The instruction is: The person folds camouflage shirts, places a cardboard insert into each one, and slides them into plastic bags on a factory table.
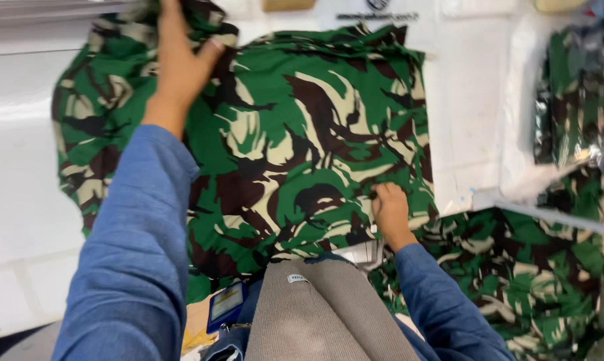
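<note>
Two hands clamp the camouflage fabric (pixel 302 134): left hand (pixel 178 63) at its far edge, right hand (pixel 390 210) at its near edge. Soft, light, limp; best gripped at edges.

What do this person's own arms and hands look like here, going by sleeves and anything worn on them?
Both arms wear long blue sleeves of a denim-like cloth, reaching the wrists. The left sleeve fills much of the lower left; the right sleeve shows from wrist to elbow. The left hand and right hand are bare: no gloves, and no rings, watch or bracelets visible.
</note>
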